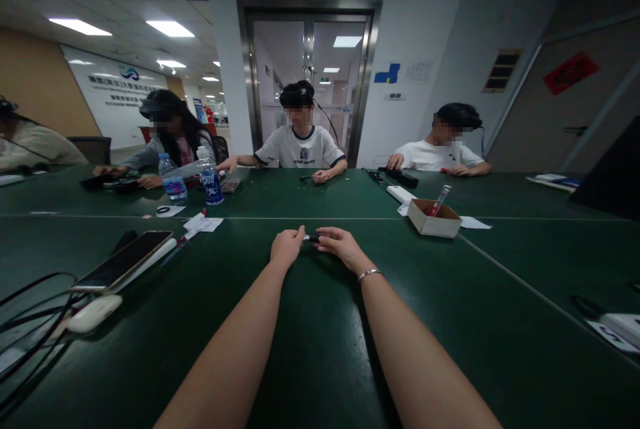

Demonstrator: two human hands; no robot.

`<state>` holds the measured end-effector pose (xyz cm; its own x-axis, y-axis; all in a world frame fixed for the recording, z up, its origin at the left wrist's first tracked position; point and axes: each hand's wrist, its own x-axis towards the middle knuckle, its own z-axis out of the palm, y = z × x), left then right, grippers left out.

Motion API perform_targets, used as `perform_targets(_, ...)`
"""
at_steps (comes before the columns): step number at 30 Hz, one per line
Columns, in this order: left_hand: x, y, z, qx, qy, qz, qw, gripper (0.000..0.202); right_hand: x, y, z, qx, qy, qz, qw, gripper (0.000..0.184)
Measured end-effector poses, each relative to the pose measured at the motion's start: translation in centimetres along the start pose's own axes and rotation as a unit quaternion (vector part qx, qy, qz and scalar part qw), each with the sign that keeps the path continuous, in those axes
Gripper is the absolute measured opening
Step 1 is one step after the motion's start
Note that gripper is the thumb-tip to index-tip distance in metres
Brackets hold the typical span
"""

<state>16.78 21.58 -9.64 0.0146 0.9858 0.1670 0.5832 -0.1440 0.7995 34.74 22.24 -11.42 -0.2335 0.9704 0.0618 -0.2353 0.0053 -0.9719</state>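
Observation:
Both my arms reach forward over a dark green table (320, 349). My left hand (287, 246) and my right hand (340, 244) meet in the middle, each with fingers closed on an end of a small dark object (312, 238) held just above the tabletop. It is too small to name. A thin bracelet (369, 274) circles my right wrist.
A phone (123, 260), a white device (94, 314) and black cables (30, 309) lie at left. Two water bottles (210, 177) stand further back. An open cardboard box (433, 218) with a red pen sits at right. Several people sit across the table, their hands on small items.

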Motion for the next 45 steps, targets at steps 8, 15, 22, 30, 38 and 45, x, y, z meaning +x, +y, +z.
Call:
perform_targets(8, 0.8, -0.9, 0.6, -0.002, 0.014, 0.015, 1.0, 0.05, 0.2, 0.0, 0.2, 0.016, 0.027, 0.011, 0.999, 0.018)
perform_targets(15, 0.9, -1.2, 0.7, -0.036, -0.004, 0.022, 0.999, 0.044, 0.4, 0.1, 0.0, 0.031, 0.04, 0.014, 0.999, 0.018)
perform_targets(22, 1.6, -1.9, 1.5, -0.17, -0.005, 0.095, 0.981, 0.031, 0.5, 0.1, -0.2, 0.05, 0.053, 0.01, 0.997, 0.014)
perform_targets(30, 2.2, -2.7, 1.8, -0.155, -0.031, 0.076, 0.984, 0.03, 0.4, 0.2, -0.4, 0.052, 0.036, 0.01, 0.998, 0.017)
perform_targets(38, 1.7, -2.0, 1.1, -0.073, -0.038, 0.043, 0.996, 0.048, 0.2, 0.1, -0.5, 0.038, 0.026, 0.005, 0.999, 0.021)
perform_targets(45, 1.2, -1.2, 0.8, -0.038, -0.036, 0.042, 0.998, 0.051, 0.0, 0.0, -0.4, 0.034, 0.006, -0.005, 0.999, 0.024)
